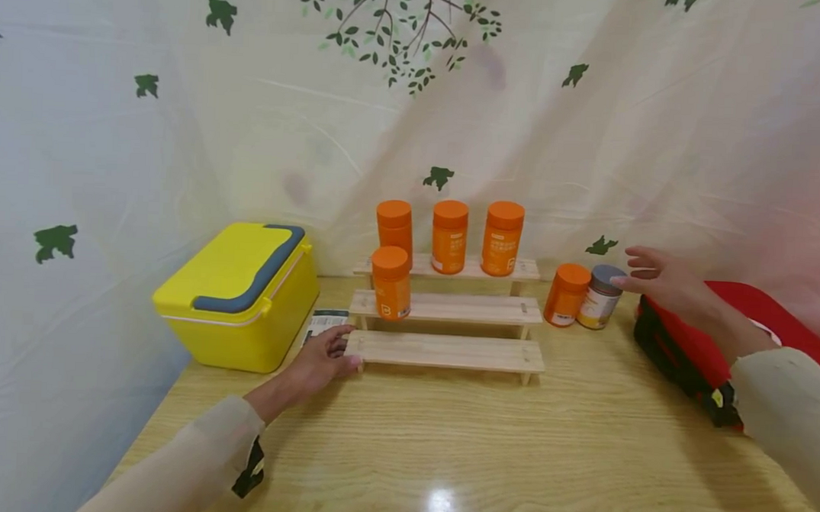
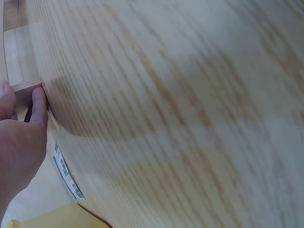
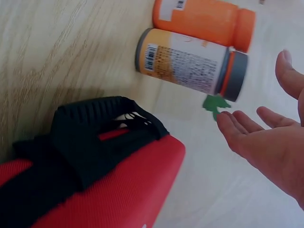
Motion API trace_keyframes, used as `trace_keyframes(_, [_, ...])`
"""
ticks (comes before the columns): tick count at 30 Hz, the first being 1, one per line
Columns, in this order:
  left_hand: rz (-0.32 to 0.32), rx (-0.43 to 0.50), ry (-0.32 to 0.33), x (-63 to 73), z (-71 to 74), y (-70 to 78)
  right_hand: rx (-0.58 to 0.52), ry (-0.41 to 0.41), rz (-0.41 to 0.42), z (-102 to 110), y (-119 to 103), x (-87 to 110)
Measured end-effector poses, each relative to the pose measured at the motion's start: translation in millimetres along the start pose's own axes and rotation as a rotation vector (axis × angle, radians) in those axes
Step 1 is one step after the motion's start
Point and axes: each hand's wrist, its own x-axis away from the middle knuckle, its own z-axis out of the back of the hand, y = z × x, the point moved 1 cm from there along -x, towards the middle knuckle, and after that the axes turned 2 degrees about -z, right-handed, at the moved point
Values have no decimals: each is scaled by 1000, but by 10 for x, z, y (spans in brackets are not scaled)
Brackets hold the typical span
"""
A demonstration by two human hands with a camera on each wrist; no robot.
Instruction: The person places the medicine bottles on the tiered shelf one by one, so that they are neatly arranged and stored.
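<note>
My left hand (image 1: 318, 365) holds the left end of the lowest step of a three-step wooden rack (image 1: 447, 352). In the left wrist view its thumb and fingers (image 2: 40, 105) lie about the end of the wood. On the rack's top step stand three orange jars, one of them the right-hand jar (image 1: 502, 239); another orange jar (image 1: 391, 283) is on the middle step. Near a grey-lidded jar (image 1: 598, 298), my right hand (image 1: 677, 287) hovers with fingers spread, apart from it in the right wrist view. Beside that jar is one more orange jar (image 1: 565, 296) on the table.
A yellow cooler box (image 1: 243, 294) with a blue handle stands left of the rack. Between them lies a printed card (image 1: 326, 321). A red bag (image 1: 688, 337) with black straps sits at the right, under my right forearm. Behind the table hangs a leaf-print cloth (image 1: 319, 130).
</note>
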Motion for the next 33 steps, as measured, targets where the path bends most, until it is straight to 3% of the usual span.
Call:
trace_keyframes(10, [11, 2, 4, -8, -7, 1, 37, -64, -33, -133, 14, -186])
trace_keyframes(33, [20, -26, 13, -3, -4, 14, -14, -6, -47, -214, 88, -199])
